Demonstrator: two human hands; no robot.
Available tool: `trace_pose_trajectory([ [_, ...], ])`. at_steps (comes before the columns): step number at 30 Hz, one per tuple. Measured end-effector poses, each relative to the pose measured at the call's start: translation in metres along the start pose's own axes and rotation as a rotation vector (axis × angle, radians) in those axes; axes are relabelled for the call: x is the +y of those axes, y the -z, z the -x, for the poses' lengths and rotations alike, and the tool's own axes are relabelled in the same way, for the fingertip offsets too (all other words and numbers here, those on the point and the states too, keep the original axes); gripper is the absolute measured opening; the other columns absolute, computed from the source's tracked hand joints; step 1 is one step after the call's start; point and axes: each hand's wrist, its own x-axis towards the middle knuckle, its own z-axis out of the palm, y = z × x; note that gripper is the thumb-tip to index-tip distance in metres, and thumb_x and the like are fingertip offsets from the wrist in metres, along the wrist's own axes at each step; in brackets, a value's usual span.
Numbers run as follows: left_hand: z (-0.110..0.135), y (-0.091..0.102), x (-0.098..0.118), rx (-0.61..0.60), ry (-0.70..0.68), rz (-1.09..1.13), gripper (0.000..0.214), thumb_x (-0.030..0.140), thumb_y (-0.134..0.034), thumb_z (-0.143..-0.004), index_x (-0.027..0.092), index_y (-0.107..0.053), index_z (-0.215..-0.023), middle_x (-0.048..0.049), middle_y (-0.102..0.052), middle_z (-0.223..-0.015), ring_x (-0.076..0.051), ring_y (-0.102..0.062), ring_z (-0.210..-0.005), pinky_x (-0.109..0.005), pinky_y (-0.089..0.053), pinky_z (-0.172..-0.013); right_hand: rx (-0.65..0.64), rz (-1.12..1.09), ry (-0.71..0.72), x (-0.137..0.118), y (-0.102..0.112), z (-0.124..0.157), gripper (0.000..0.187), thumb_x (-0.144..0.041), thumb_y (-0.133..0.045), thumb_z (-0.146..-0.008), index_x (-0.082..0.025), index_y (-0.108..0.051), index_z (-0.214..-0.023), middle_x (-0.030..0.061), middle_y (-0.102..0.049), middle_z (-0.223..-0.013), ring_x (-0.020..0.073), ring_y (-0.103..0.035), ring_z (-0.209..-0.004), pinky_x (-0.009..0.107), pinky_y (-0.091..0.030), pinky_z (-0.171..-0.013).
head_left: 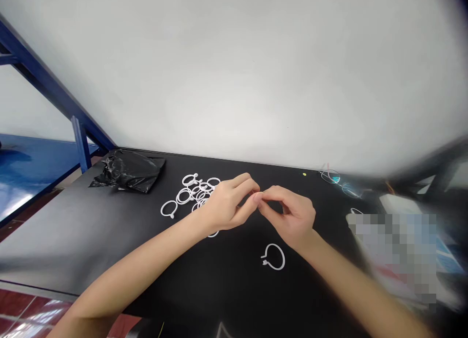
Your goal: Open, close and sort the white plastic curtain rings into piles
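Note:
Above the middle of the black table [219,289], my left hand [233,201] and my right hand [290,213] meet at the fingertips. Both hands are closed in a pinch. Whatever lies between the fingers is hidden or too small to make out. Below my right hand, a white plastic ring [281,256] lies on the table with a gap on its left side. Behind and to the left of my left hand is a loose pile of several white rings [185,195], partly covered by that hand. One white ring [168,209] sits at the pile's left edge.
A crumpled black plastic bag [141,171] lies at the back left. Eyeglasses [331,177] rest at the back right, with a tiny yellow bit [304,174] nearby. A blurred white package [395,260] is at the right. The white wall [237,74] rises behind the table.

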Motion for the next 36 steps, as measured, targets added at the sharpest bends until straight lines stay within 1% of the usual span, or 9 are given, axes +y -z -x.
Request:
trace_pose_trajectory([
  [3,0.005,-0.005,-0.003,0.045,-0.1,-0.056,0.034,0.022,-0.026,-0.1,0.017,-0.049,-0.075,-0.0026,-0.052,-0.066,-0.011,-0.045,-0.057,-0.024,-0.038,-0.051,0.057,-0.035,0.028,0.0,-0.009,0.009,0.012,-0.009,-0.067,-0.082,-0.021,-0.066,-0.084,0.0011,-0.069,-0.07,0.0136,-0.063,-0.058,0.026,-0.052,-0.052],
  [11,0.005,-0.006,-0.004,0.042,-0.059,0.023,0.036,0.019,-0.025,-0.1,0.017,-0.046,-0.071,-0.0005,-0.05,-0.063,-0.009,-0.043,-0.052,-0.022,-0.037,-0.051,0.045,-0.075,-0.018,0.001,-0.014,0.016,0.009,-0.013,-0.064,-0.085,-0.021,-0.064,-0.08,0.0015,-0.07,-0.07,0.0139,-0.065,-0.059,0.026,-0.053,-0.054],
  [16,-0.004,0.011,-0.018,-0.278,0.191,-0.196,0.04,0.035,-0.03,-0.102,0.017,-0.052,-0.074,-0.0013,-0.053,-0.069,-0.012,-0.049,-0.06,-0.025,-0.038,-0.058,-0.416,-0.027,-0.532,0.014,0.03,-0.019,0.02,-0.035,-0.053,-0.091,-0.02,-0.065,-0.085,0.0017,-0.069,-0.074,0.0152,-0.066,-0.067,0.027,-0.053,-0.063],
  [20,-0.005,0.018,-0.034,-0.57,0.331,-0.384,0.033,0.046,-0.046,-0.096,0.018,-0.056,-0.083,-0.0022,-0.061,-0.083,-0.015,-0.056,-0.069,-0.025,-0.039,-0.06,-0.929,0.364,-0.804,0.042,0.07,-0.027,0.016,-0.035,-0.065,-0.077,-0.019,-0.064,-0.079,0.0038,-0.069,-0.081,0.0174,-0.064,-0.067,0.027,-0.047,-0.058],
  [23,-0.001,0.015,-0.041,-0.719,0.37,-0.465,0.025,0.041,-0.049,-0.096,0.017,-0.058,-0.096,-0.0041,-0.062,-0.091,-0.016,-0.058,-0.069,-0.026,-0.04,-0.06,-0.995,0.564,-0.843,0.056,0.078,-0.02,0.021,-0.025,-0.071,-0.065,-0.02,-0.065,-0.084,0.0062,-0.067,-0.097,0.0192,-0.064,-0.074,0.026,-0.045,-0.057],
  [26,0.002,0.011,-0.044,-0.823,0.354,-0.508,0.022,0.036,-0.053,-0.095,0.016,-0.058,-0.101,-0.0064,-0.063,-0.093,-0.018,-0.06,-0.075,-0.027,-0.041,-0.063,-1.061,0.598,-0.859,0.059,0.069,-0.015,0.019,-0.011,-0.067,-0.06,-0.02,-0.064,-0.076,0.0052,-0.068,-0.089,0.0192,-0.063,-0.07,0.026,-0.041,-0.052],
  [31,0.006,0.009,-0.047,-0.815,0.33,-0.577,0.026,0.039,-0.05,-0.096,0.015,-0.06,-0.1,-0.0089,-0.064,-0.093,-0.024,-0.06,-0.088,-0.031,-0.043,-0.072,-1.017,0.543,-0.841,0.057,0.054,-0.016,0.013,-0.004,-0.06,-0.063,-0.017,-0.061,-0.063,0.0035,-0.067,-0.072,0.0148,-0.061,-0.058,0.024,-0.041,-0.049],
  [33,0.006,0.009,-0.045,-0.77,0.339,-0.607,0.032,0.041,-0.044,-0.098,0.014,-0.061,-0.1,-0.0101,-0.064,-0.095,-0.025,-0.059,-0.091,-0.034,-0.044,-0.077,-0.868,0.415,-0.788,0.057,0.05,-0.016,0.009,-0.008,-0.06,-0.068,-0.017,-0.062,-0.068,0.0019,-0.066,-0.07,0.0135,-0.061,-0.057,0.023,-0.045,-0.05],
  [36,0.002,0.011,-0.036,-0.65,0.387,-0.546,0.041,0.046,-0.034,-0.1,0.014,-0.06,-0.103,-0.0107,-0.065,-0.098,-0.026,-0.059,-0.094,-0.037,-0.044,-0.082,-0.477,0.183,-0.691,0.055,0.04,-0.017,0.004,-0.019,-0.062,-0.074,-0.017,-0.063,-0.078,0.0008,-0.064,-0.07,0.0136,-0.062,-0.057,0.024,-0.052,-0.05],
])
